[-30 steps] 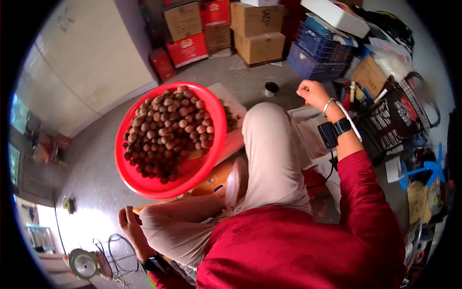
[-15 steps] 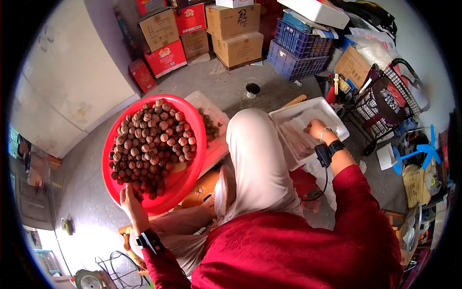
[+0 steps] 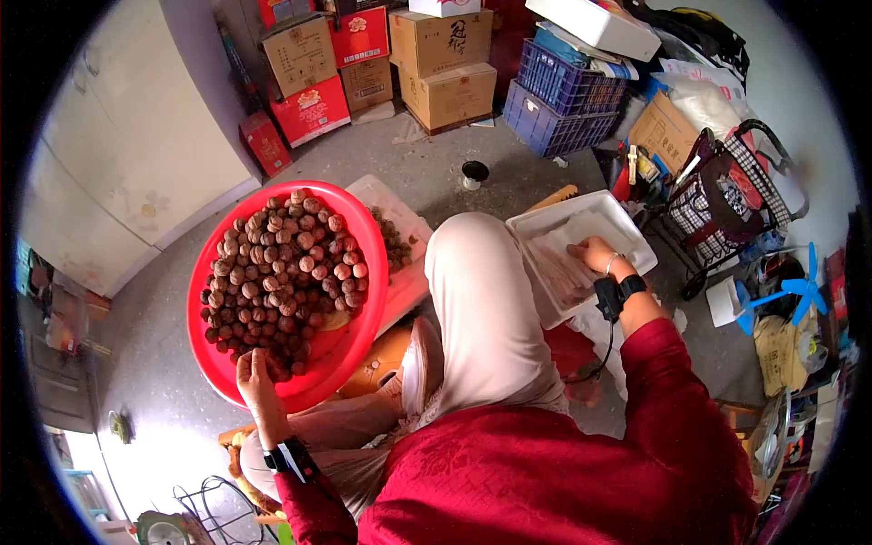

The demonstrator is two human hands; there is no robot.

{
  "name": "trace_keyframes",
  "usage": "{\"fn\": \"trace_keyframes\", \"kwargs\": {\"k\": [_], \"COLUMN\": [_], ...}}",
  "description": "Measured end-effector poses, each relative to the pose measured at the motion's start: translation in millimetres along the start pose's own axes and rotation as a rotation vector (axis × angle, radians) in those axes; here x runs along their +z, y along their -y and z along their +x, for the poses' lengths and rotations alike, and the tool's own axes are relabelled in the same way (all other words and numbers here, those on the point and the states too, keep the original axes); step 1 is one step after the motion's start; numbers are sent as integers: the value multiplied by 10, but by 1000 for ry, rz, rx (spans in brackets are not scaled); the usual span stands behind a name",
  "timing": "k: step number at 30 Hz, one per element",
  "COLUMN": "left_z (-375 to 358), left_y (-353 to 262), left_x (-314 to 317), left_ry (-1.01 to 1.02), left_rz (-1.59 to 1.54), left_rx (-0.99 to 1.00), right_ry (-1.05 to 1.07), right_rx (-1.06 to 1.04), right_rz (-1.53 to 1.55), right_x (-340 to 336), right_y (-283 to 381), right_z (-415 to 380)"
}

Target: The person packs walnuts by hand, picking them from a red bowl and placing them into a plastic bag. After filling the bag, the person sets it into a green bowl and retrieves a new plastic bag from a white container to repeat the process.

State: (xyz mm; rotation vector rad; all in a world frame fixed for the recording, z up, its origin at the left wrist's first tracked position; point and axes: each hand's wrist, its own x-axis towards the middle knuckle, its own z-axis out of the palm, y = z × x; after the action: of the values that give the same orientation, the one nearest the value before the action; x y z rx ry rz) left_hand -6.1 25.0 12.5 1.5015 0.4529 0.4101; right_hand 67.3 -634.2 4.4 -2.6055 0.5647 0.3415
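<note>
A red plastic basin [image 3: 375,272], heaped with brown walnuts [image 3: 277,259], sits tilted at the left beside my legs. My left hand [image 3: 261,391] is at its near edge, fingertips drawn together against the lowest walnuts; whatever they hold is hidden. Over on the right, a white foam box [image 3: 639,221] contains pale, thin sheet-like material [image 3: 563,263]. My right hand [image 3: 595,254] is inside this box above that material, with its fingers curled inward. I cannot make out anything in its grip.
Behind the basin lies a pale tray [image 3: 368,193] with small greenish-brown bits. A black-topped cup [image 3: 473,174] stands on the floor ahead. Cardboard boxes [image 3: 445,91] and blue crates [image 3: 554,123] line the back; a checked shopping trolley [image 3: 708,209] is at the right.
My left hand has moved inward from the basin's rim to the walnuts. The right hand has shifted slightly down and left inside the box. The camera view has moved a little.
</note>
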Motion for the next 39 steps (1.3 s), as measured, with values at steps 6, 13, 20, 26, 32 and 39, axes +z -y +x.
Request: {"fn": "trace_keyframes", "kwargs": {"k": [6,13,20,26,32,39], "left_z": [-40,-30,-116,-73,-156,-183], "left_y": [-33,-16,-239,-98,-153,-201], "left_x": [31,18,105,8,60,33], "left_ry": [17,50,27,-122,-30,114], "left_rz": [21,40,40,-219,-172,-110], "left_rx": [42,57,35,43,40,53], "right_ry": [-26,-205,-401,-81,207,926], "right_rx": [-130,-98,-372,-697,-1035,-925], "right_rz": [88,-26,201,523,459,641], "right_x": [19,-69,-662,-910,-487,604], "right_y": [-103,-98,640,2029,3462,4439], "right_z": [-30,47,-137,-420,-973,-1136]}}
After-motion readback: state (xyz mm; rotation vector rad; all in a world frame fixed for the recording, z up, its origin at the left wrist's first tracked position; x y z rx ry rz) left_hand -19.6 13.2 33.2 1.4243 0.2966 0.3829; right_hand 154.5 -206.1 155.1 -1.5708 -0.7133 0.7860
